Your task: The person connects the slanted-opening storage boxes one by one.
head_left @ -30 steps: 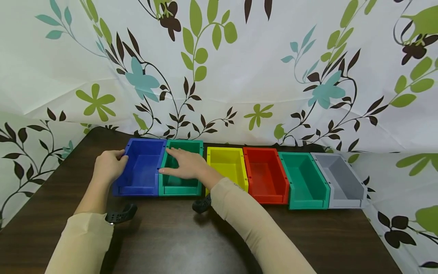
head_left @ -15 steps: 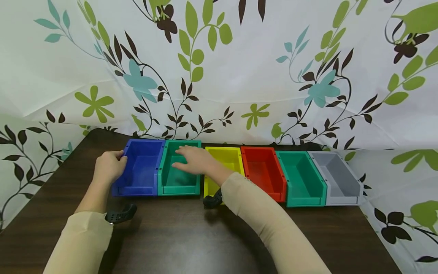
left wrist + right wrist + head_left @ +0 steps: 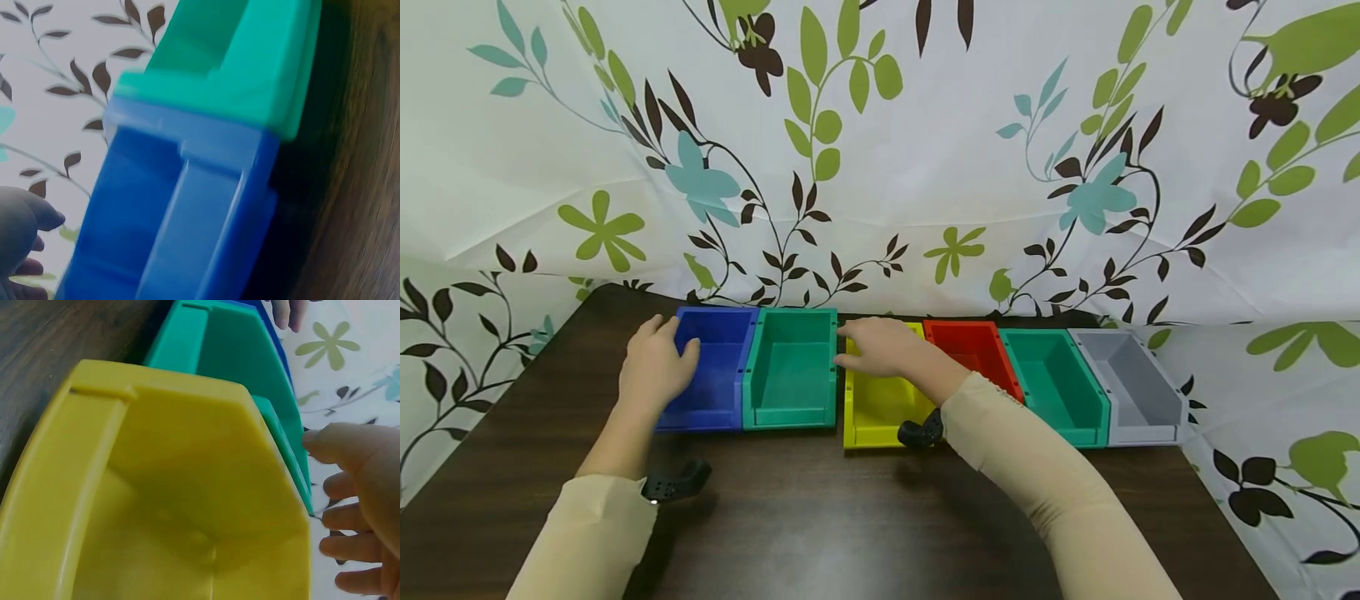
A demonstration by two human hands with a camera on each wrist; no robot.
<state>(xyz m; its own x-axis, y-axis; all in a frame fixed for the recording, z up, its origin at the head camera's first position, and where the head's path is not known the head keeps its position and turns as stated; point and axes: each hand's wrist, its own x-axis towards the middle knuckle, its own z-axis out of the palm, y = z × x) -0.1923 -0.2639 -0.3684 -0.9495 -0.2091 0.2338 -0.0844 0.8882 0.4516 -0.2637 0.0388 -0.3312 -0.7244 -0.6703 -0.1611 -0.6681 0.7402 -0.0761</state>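
In the head view my left hand [image 3: 656, 363] is over the left side of the blue bin [image 3: 713, 371], fingers relaxed and holding nothing. The left wrist view shows that hand [image 3: 19, 234] beside the blue bin [image 3: 194, 219], with air between them. My right hand [image 3: 880, 346] is over the back of the yellow bin [image 3: 883, 408], fingers extended. From the right wrist, the hand [image 3: 369, 500] appears beside the yellow bin [image 3: 169, 487], holding nothing. The left green bin [image 3: 792, 375] touches the blue one; a narrow gap separates it from the yellow bin.
Right of the yellow bin stand a red bin [image 3: 973, 348], a second green bin [image 3: 1056, 387] and a grey bin [image 3: 1131, 387], side by side on the dark wooden table [image 3: 790, 525]. A leaf-patterned cloth [image 3: 880, 208] hangs behind them.
My left hand has let go of the blue bin's left side and lifted, fingers spreading. My right hand has moved right, from over the left green bin to over the yellow one.
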